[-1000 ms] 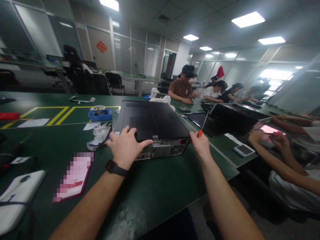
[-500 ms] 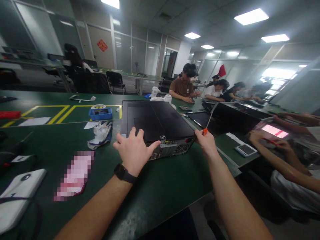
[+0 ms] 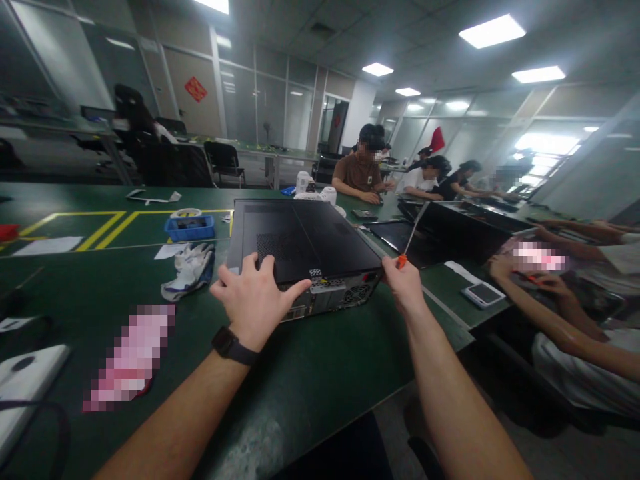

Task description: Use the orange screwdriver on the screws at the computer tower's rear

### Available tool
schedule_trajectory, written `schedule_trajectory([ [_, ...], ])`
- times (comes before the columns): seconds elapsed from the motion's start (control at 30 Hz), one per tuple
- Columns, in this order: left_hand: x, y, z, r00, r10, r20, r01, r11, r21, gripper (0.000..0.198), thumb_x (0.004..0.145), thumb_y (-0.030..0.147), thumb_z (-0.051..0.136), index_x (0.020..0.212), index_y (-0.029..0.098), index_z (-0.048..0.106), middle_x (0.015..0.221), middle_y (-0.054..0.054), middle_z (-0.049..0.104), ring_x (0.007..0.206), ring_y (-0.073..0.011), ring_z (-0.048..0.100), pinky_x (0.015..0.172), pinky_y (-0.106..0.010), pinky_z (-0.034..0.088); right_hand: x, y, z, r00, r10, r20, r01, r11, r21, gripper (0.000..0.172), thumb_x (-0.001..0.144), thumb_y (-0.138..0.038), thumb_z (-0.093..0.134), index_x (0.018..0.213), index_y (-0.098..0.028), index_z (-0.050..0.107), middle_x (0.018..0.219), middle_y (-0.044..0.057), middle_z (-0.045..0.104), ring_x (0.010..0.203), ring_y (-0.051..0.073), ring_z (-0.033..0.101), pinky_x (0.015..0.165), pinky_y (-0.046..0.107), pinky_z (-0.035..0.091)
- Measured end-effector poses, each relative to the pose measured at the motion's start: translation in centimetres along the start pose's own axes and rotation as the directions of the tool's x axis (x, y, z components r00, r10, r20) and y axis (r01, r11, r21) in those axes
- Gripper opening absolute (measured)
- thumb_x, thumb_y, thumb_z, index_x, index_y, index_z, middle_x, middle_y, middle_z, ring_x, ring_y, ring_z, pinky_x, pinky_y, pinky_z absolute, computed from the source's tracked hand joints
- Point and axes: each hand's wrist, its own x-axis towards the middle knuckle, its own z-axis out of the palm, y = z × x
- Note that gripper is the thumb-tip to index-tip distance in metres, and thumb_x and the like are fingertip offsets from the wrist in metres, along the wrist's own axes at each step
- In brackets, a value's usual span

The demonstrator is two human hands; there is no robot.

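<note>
A black desktop computer case (image 3: 315, 237) lies flat on the green table, its rear panel with a fan grille facing me. My left hand (image 3: 257, 293) is open, fingers spread over the case's near left edge and thumb pointing right. At the near right corner, my right hand (image 3: 403, 280) is closed round a screwdriver (image 3: 402, 261). Its orange handle shows above my fingers and its thin shaft points up. This hand is against the case's right side; its fingertips are partly hidden.
Left of the case lie white gloves (image 3: 189, 270), a blue bin (image 3: 190, 228) and a blurred pink item (image 3: 133, 353). To the right, a co-worker's hands (image 3: 540, 283) work beside another open case (image 3: 460, 230). A small grey device (image 3: 483, 295) sits between us.
The whole view has shifted slightly, so things appear a little farther left. Both hands keep their places on the case, and the screwdriver stays in my right hand.
</note>
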Motion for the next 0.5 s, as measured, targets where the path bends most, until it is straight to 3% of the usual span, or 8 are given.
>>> schedule_trajectory([
  [0.13,1.0,-1.1,0.3,1.000,0.005,0.021,-0.006,1.000,0.016,0.089,0.081,0.091,0.056,0.141,0.027,0.070,0.156,-0.016,0.058,0.128,-0.0579,0.047,0.090,-0.065,0.048,-0.8,-0.3,0.2,1.000,-0.020,-0.025,0.018,0.998,-0.054,0.040,0.102,-0.046,0.070,0.131,-0.018,0.065,0.132,0.008,0.068,0.113,0.025,0.070,0.096,0.046,0.062],
  [0.23,2.3,-2.3,0.5,0.998,0.012,0.055,-0.012,1.000,0.001,0.089,0.077,0.091,0.061,0.141,0.030,0.070,0.157,-0.014,0.058,0.128,-0.0562,0.048,0.093,-0.064,0.048,-2.0,-0.6,0.3,0.998,-0.032,-0.059,0.025,0.993,-0.113,0.033,0.100,-0.050,0.068,0.097,-0.018,0.071,0.093,0.002,0.072,0.084,0.019,0.068,0.080,0.035,0.056],
  [0.33,3.0,-3.0,0.5,0.998,0.027,0.059,-0.026,1.000,-0.009,0.090,0.078,0.090,0.062,0.144,0.030,0.068,0.160,-0.013,0.057,0.131,-0.0571,0.046,0.097,-0.066,0.047,-2.9,-1.0,0.3,0.995,-0.043,-0.088,0.029,0.988,-0.150,0.039,0.094,-0.054,0.064,0.069,-0.023,0.060,0.064,-0.002,0.060,0.063,0.018,0.054,0.067,0.032,0.041],
  [0.5,2.9,-3.0,0.5,0.996,0.040,0.076,-0.041,0.999,0.002,0.091,0.079,0.089,0.060,0.147,0.029,0.066,0.162,-0.014,0.055,0.132,-0.0589,0.046,0.100,-0.068,0.045,-3.3,-1.6,0.3,0.994,-0.045,-0.102,0.029,0.987,-0.160,0.039,0.089,-0.057,0.060,0.066,-0.026,0.053,0.058,-0.003,0.056,0.060,0.019,0.050,0.065,0.032,0.035],
])
